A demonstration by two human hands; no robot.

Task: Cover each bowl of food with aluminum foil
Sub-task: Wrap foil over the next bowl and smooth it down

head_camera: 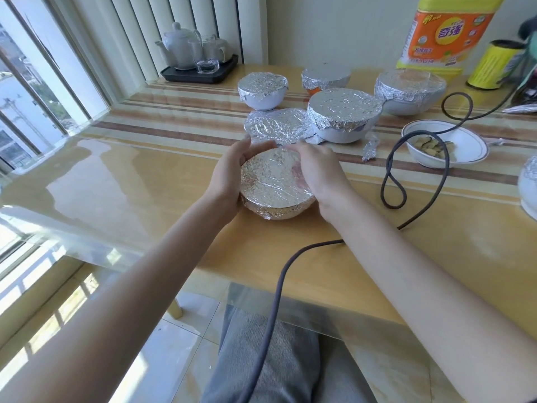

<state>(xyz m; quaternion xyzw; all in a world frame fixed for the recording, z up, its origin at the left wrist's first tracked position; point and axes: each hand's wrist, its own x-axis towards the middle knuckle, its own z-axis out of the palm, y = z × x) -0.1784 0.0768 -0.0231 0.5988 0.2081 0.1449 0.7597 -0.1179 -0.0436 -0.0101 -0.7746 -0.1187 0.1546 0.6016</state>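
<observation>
The foil-covered bowl (276,184) sits between both hands: left hand (232,173) fingers curl round its rim, right hand (316,170) fingers press flat (near the uncovered bowl (447,146)).

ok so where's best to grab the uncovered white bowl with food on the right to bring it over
Probably the near-left rim of the uncovered bowl, pinched from above. The rim is flared and bare there, while the dark cable drapes across the bowl's middle and needs lifting off first.

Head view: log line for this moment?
hands: left, right pressing foil on near bowl | uncovered: bowl at right
</observation>
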